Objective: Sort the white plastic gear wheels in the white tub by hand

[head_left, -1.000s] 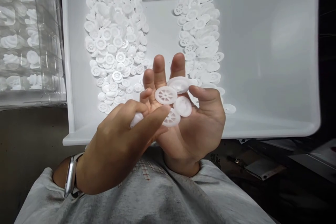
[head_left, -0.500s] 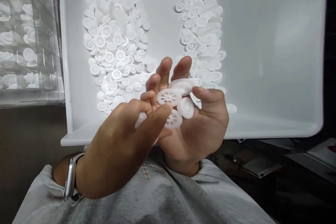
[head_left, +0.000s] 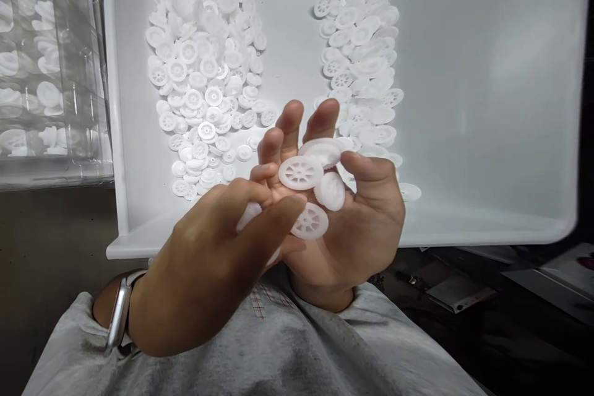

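My right hand is palm up with curled fingers, cupping several white plastic gears. Among them are a flat spoked gear, a larger tilted gear near the fingertips and a smaller round one by the thumb. From the left, my left hand, with a watch on its wrist, reaches over the right palm. Its thumb tip overlaps a lower spoked gear. Another white piece is partly visible inside its curled fingers, which hide most of that piece.
Both hands are over the front edge of a white bin. Inside lie a large pile of white gears on the left and a narrower pile to the right. Clear plastic trays holding white parts stand left of the bin.
The lower spoked gear has shifted slightly right and down, showing more of its face beside my left thumb. My right hand stays nearly still with its gears.
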### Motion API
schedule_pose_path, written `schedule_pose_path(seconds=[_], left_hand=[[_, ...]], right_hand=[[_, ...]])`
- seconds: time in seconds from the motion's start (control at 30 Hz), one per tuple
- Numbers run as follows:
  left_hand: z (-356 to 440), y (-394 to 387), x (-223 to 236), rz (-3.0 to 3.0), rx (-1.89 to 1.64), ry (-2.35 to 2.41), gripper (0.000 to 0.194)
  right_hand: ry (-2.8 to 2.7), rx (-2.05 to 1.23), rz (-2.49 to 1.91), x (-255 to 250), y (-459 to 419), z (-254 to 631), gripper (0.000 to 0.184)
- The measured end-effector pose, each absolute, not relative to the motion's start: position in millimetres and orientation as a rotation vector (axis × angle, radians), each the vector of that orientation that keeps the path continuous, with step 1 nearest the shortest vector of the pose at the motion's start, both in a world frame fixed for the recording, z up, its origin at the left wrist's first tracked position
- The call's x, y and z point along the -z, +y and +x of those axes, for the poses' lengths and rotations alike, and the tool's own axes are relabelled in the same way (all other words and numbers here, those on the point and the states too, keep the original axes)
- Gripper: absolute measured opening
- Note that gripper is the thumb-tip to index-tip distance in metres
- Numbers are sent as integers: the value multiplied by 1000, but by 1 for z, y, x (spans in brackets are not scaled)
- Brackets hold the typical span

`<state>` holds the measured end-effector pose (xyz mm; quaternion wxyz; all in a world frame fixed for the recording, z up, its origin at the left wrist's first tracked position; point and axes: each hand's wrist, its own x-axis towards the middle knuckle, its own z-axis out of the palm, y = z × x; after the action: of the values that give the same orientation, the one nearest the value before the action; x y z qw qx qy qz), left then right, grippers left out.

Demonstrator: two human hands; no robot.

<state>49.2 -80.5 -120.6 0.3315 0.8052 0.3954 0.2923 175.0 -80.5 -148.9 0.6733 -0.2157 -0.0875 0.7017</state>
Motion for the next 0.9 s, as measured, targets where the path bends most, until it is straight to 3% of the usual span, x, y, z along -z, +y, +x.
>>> schedule_pose_path(seconds=[0.4, 0.9], left_hand=[[45, -83, 125, 2375, -862, 952, 23], [46, -88, 143, 2366, -1003, 911, 18]], right_hand=[[-156, -1596, -420, 146, -80, 176, 19], [-71, -1621, -526, 137, -81, 181, 15]])
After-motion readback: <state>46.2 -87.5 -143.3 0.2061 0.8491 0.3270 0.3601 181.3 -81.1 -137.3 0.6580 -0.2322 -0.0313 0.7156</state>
